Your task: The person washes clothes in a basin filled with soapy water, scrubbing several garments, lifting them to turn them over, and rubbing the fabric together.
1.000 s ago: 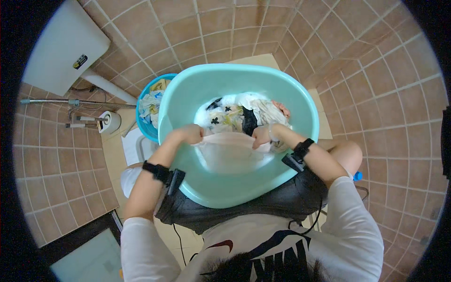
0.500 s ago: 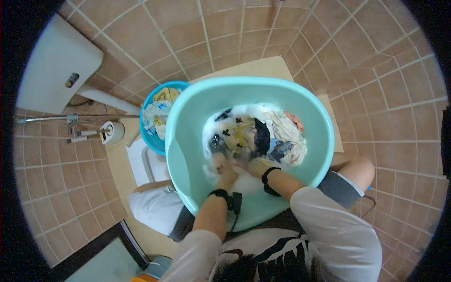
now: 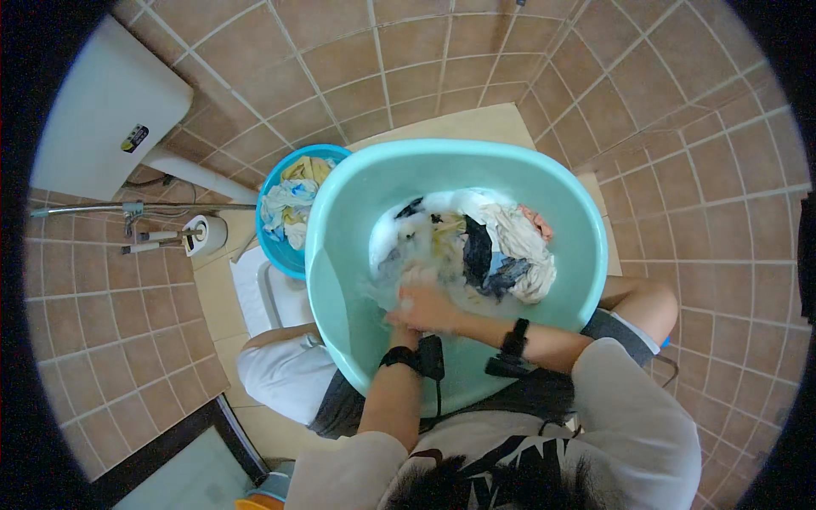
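A big turquoise wash tub (image 3: 340, 221) sits on the floor in front of me, holding soapy water and a heap of wet clothes (image 3: 501, 246) in white, black and yellow. Both my hands are down in the tub at its near left side, pressed together on a pale wet cloth (image 3: 408, 285). My right hand (image 3: 429, 310) lies over my left hand (image 3: 404, 319), which is mostly hidden under it. Each wrist wears a black band with a small black device.
A smaller blue basin (image 3: 276, 246) with more clothes stands left of the tub. A white toilet tank (image 3: 93, 110), a metal pipe with a tap (image 3: 136, 208) and a paper roll (image 3: 208, 234) are at the left. Brown tiled walls surround me.
My hands were apart, stretching a white cloth over the tub's near side. They have come together and plunged into the water at the near left, rubbing cloth.
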### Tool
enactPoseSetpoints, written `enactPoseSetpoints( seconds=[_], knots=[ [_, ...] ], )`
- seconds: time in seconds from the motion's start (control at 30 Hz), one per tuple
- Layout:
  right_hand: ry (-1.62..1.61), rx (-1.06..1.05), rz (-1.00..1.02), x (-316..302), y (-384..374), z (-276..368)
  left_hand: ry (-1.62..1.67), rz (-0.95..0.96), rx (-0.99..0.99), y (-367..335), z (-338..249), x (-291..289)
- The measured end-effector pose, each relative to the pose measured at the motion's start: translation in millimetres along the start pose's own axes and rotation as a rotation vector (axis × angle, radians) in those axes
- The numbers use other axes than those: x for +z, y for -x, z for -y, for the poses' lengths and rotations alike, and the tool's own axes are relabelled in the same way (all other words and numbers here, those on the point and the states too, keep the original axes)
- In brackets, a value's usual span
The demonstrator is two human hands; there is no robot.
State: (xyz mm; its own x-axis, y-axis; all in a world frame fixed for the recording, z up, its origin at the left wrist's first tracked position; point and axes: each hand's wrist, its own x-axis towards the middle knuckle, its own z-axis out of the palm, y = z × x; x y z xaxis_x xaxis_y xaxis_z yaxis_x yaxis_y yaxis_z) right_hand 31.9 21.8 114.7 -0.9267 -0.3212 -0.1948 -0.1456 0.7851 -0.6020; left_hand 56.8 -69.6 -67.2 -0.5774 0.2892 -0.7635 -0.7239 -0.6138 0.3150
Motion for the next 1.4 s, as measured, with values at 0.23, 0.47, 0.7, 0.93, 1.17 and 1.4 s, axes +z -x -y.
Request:
enactPoseSetpoints(
  seconds=[0.23, 0.47, 0.7, 0.93, 1.17, 1.4],
  knots=[
    [0.11, 0.26, 0.251, 34, -40, -78, -0.566, -0.133, 0.327, -17, -18, 0],
    [0.033, 0.079, 0.165, 115, 13, -146, -0.116, -0.39, 0.142, 3, -26, -2],
    [-0.159, 0.345, 0.242, 122, -29, -154, 0.026, -0.156, -0.141, 24, -25, 46],
    [-0.59, -0.095, -0.005, -1, 14, -13, 0.188, 0.169, 0.0, 10, -20, 22],
    [-0.084, 0.007, -0.214, 25, -28, -67, 0.269, 0.537, -0.123, -27, -13, 28],
    [0.224, 0.021, -0.219, -33, -29, -143, -0.033, 0.158, -0.151, 29, -19, 122]
  ],
)
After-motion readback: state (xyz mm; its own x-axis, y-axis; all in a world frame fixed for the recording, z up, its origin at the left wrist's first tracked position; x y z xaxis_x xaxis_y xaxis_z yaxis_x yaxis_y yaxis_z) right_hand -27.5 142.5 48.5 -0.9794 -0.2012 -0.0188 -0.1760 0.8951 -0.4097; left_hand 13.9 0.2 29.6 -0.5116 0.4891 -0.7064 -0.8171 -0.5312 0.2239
